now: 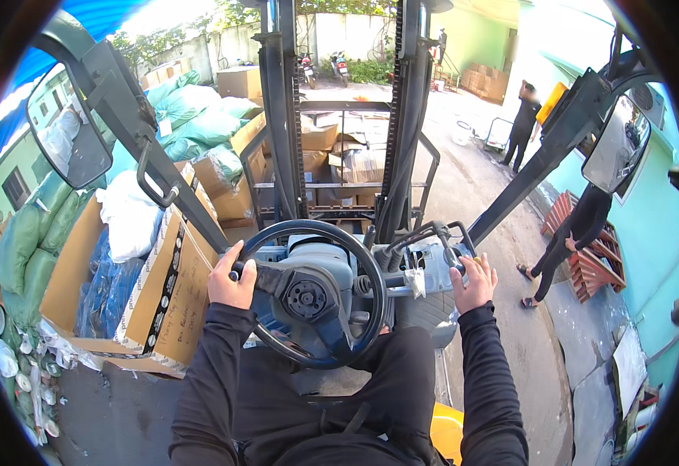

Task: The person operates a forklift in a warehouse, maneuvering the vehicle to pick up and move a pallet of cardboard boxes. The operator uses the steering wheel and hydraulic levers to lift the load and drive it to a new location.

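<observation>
I sit at the controls of a forklift. My left hand (231,278) is closed round the spinner knob at the left rim of the black steering wheel (376,286). To the right of the wheel, my right hand (474,281) rests with bent fingers on the end of a control lever (449,255); the palm side is hidden. Beyond the dashboard rises the black mast (280,116). Through it shows a load of cardboard boxes (359,165) behind the metal load backrest, its lower part hidden by the dashboard.
Close on the left stands an open cardboard box (176,287) with blue and white bundles. Green sacks (192,109) are piled beyond it. At the right are a person in dark clothes (580,233), reddish slatted racks (599,264) and another person (522,124) near a trolley.
</observation>
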